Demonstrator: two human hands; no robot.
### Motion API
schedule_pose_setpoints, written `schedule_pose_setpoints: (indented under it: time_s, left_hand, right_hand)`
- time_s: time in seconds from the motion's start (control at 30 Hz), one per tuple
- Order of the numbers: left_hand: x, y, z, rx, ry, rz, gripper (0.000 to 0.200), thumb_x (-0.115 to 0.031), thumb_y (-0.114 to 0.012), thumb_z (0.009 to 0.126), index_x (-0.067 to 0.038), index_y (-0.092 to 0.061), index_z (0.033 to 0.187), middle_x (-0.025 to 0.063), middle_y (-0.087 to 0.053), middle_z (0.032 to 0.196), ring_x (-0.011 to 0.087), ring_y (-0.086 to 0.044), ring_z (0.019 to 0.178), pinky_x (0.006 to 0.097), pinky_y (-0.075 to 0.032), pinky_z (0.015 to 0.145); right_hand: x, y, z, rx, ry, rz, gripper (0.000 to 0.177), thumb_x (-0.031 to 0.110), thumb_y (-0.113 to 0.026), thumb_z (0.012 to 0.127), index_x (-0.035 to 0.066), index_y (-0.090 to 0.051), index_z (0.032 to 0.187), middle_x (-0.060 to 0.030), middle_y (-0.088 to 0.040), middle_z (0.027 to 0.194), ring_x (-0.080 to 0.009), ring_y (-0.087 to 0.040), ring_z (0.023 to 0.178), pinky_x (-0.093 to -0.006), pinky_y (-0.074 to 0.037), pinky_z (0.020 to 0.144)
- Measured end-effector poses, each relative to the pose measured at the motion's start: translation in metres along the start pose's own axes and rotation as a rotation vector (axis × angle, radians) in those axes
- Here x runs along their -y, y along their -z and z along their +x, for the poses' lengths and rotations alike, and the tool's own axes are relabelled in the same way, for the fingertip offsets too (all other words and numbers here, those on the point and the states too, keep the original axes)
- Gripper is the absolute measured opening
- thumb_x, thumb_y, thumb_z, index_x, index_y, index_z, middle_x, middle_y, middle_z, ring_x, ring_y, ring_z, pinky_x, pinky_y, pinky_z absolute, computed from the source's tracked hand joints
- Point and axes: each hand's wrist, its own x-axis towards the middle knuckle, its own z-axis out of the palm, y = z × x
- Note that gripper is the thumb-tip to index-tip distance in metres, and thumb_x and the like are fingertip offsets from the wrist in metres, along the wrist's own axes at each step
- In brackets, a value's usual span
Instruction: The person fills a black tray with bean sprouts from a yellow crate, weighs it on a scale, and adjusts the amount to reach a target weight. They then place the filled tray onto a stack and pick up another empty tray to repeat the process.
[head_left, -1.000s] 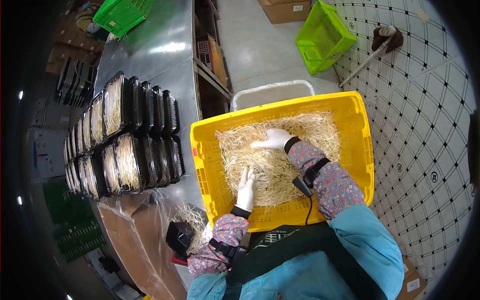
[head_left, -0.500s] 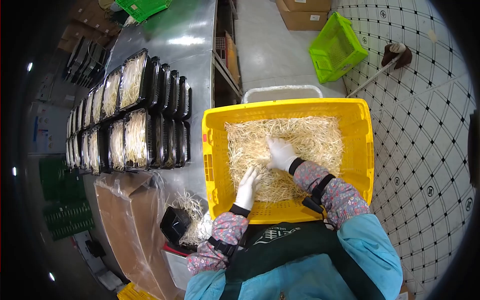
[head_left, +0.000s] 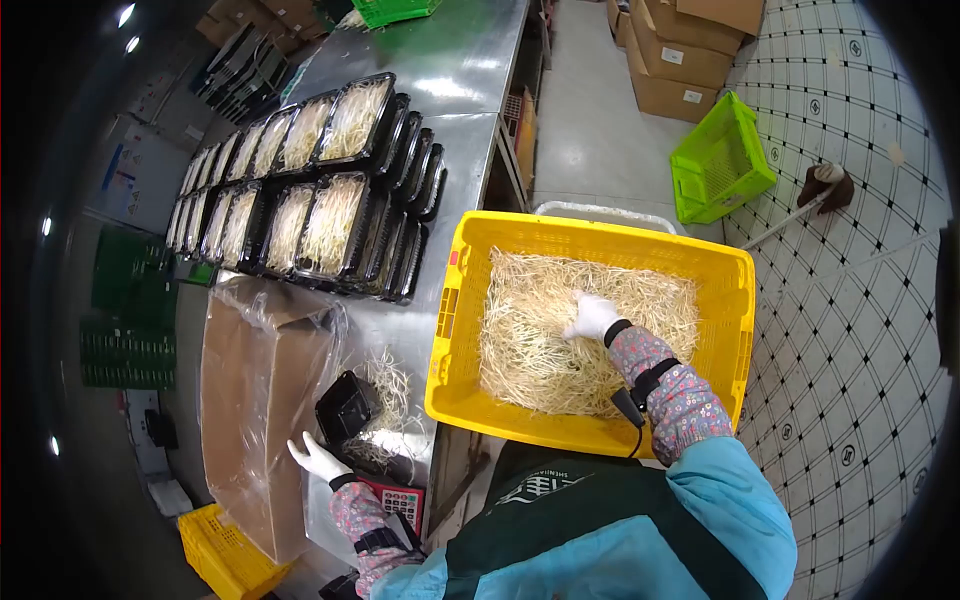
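Note:
My right hand, in a white glove, rests on the pale bean sprouts that fill the yellow crate. Its fingers are bent down into the sprouts, and what they hold, if anything, is hidden. My left hand, also gloved, is over the left side near the cardboard box, fingers spread and holding nothing. Just above and right of it, an empty black tray sits tilted beside loose sprouts. A red device with keys lies below the tray, partly hidden by my left sleeve.
Stacked black packs of sprouts stand on the metal table. A plastic-lined cardboard box is at the left. A green crate and cardboard boxes are on the floor beyond. A long-handled tool stands at the right.
My left hand has left the yellow crate and moved left to beside the black tray. My right hand stays in the sprouts. The whole view has shifted and turned.

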Motion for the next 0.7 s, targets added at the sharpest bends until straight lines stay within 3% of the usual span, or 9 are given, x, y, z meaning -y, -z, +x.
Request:
schedule_pose_setpoints:
  time_s: [0.13, 0.23, 0.3, 0.37, 0.43, 0.57, 0.6, 0.67, 0.7]
  left_hand:
    - [0.067, 0.014, 0.029, -0.015, 0.199, -0.035, 0.083, -0.032, -0.069, 0.092, 0.009, -0.026, 0.149, 0.0237, -0.029, 0.156, 0.0309, -0.035, 0.141, 0.0396, -0.028, 0.117]
    - [0.077, 0.007, 0.034, -0.041, 0.111, 0.122, 0.088, -0.036, -0.074, 0.087, 0.011, -0.030, 0.147, 0.0254, -0.034, 0.153, 0.0318, -0.037, 0.140, 0.0390, -0.028, 0.117]
    - [0.083, 0.001, 0.035, -0.082, 0.014, 0.283, 0.077, -0.031, -0.075, 0.085, 0.012, -0.043, 0.139, 0.0274, -0.046, 0.144, 0.0342, -0.045, 0.134, 0.0399, -0.032, 0.114]
    - [0.084, -0.007, 0.029, -0.044, -0.043, 0.198, 0.069, -0.026, -0.074, 0.086, 0.011, -0.046, 0.137, 0.0278, -0.050, 0.140, 0.0345, -0.048, 0.130, 0.0402, -0.034, 0.113]
    - [0.081, -0.015, 0.020, -0.010, -0.079, 0.184, 0.065, -0.023, -0.071, 0.088, 0.011, -0.046, 0.137, 0.0277, -0.049, 0.141, 0.0348, -0.049, 0.129, 0.0394, -0.035, 0.113]
    - [0.103, -0.031, 0.019, -0.061, 0.112, 0.185, 0.068, -0.019, -0.073, 0.085, 0.010, -0.044, 0.139, 0.0281, -0.047, 0.142, 0.0342, -0.047, 0.131, 0.0385, -0.035, 0.112]
    - [0.125, -0.038, 0.029, -0.112, 0.164, 0.127, 0.062, -0.009, -0.071, 0.082, 0.011, -0.048, 0.136, 0.0247, -0.055, 0.135, 0.0317, -0.056, 0.119, 0.0368, -0.042, 0.105]
    - [0.133, -0.038, 0.027, 0.006, 0.301, -0.071, 0.052, -0.004, -0.069, 0.080, 0.010, -0.054, 0.128, 0.0204, -0.062, 0.123, 0.0279, -0.061, 0.108, 0.0357, -0.046, 0.099]
    - [0.136, -0.038, 0.026, 0.064, 0.366, -0.170, 0.048, -0.001, -0.067, 0.079, 0.010, -0.058, 0.124, 0.0182, -0.065, 0.117, 0.0261, -0.063, 0.102, 0.0351, -0.048, 0.095]
  right_hand:
    - [-0.003, 0.012, -0.024, -0.076, 0.066, 0.138, 0.109, 0.044, -0.088, 0.056, -0.001, -0.042, 0.144, -0.0270, -0.058, 0.130, -0.0380, -0.057, 0.120, -0.0396, -0.045, 0.103]
    - [-0.007, 0.013, -0.036, -0.172, 0.189, 0.261, 0.109, 0.042, -0.089, 0.055, -0.002, -0.041, 0.144, -0.0273, -0.057, 0.132, -0.0380, -0.055, 0.123, -0.0384, -0.043, 0.106]
    - [-0.005, 0.015, -0.043, -0.136, 0.186, 0.216, 0.110, 0.040, -0.089, 0.055, -0.003, -0.041, 0.144, -0.0268, -0.056, 0.134, -0.0373, -0.054, 0.125, -0.0379, -0.042, 0.107]
    - [-0.002, 0.020, -0.047, -0.097, 0.171, 0.086, 0.109, 0.040, -0.088, 0.055, -0.003, -0.042, 0.143, -0.0275, -0.056, 0.134, -0.0379, -0.056, 0.123, -0.0387, -0.043, 0.105]
    - [-0.002, 0.019, -0.052, -0.158, 0.235, 0.183, 0.107, 0.039, -0.088, 0.054, -0.003, -0.043, 0.142, -0.0264, -0.058, 0.132, -0.0367, -0.057, 0.122, -0.0379, -0.044, 0.105]
    - [0.031, 0.039, -0.075, -0.147, 0.303, 0.287, 0.106, 0.031, -0.091, 0.054, -0.006, -0.044, 0.141, -0.0225, -0.057, 0.134, -0.0299, -0.054, 0.125, -0.0343, -0.040, 0.109]
    - [0.036, 0.042, -0.076, -0.138, 0.334, 0.316, 0.104, 0.030, -0.091, 0.055, -0.006, -0.044, 0.141, -0.0213, -0.057, 0.134, -0.0285, -0.055, 0.125, -0.0338, -0.040, 0.108]
    - [0.046, 0.043, -0.079, -0.134, 0.416, 0.343, 0.099, 0.024, -0.091, 0.057, -0.005, -0.045, 0.140, -0.0180, -0.059, 0.131, -0.0245, -0.055, 0.122, -0.0326, -0.039, 0.108]
    - [0.056, 0.043, -0.081, -0.151, 0.471, 0.333, 0.100, 0.028, -0.090, 0.057, -0.005, -0.045, 0.140, -0.0199, -0.059, 0.130, -0.0269, -0.056, 0.121, -0.0333, -0.041, 0.107]
